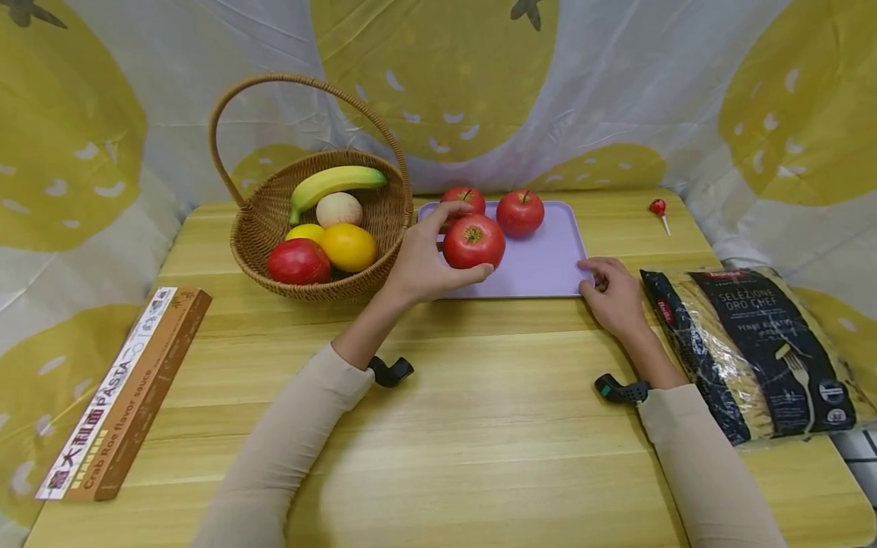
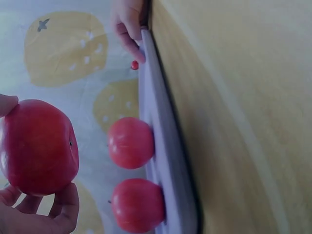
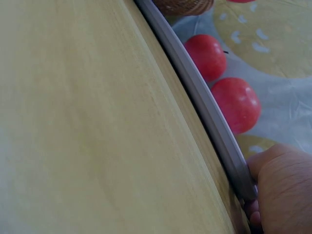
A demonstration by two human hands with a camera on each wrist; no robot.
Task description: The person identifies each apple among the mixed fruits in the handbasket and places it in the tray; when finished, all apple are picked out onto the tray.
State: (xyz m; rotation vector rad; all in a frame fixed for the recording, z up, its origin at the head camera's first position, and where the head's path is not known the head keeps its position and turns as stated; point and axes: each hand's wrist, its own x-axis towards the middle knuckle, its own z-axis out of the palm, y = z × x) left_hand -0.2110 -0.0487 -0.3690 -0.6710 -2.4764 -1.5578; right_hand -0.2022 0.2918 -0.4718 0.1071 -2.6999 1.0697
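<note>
two arms [image 1: 291,434] forward: left hand [image 1: 423,262] wide round apple [image 1: 475,247], right hand [image 1: 613,297] pinch-close on tray [image 1: 537,266]

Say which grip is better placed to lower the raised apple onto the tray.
Probably the left grip: it holds the apple over the tray, while the right grip pinches the tray's right edge, away from the apple.

Brown wicker basket [image 1: 382,209] left of lilac rectangular tray [image 1: 541,266]; curved yellow banana [image 1: 339,183] inside, at rear. Two round red apples [image 1: 521,213] on tray's rear; third apple [image 1: 474,242] in left hand [image 1: 423,262], above tray's left part. Right hand [image 1: 612,297] at tray's front-right corner. Brown-and-white cardboard box [image 1: 126,396] front-left of basket.
</note>
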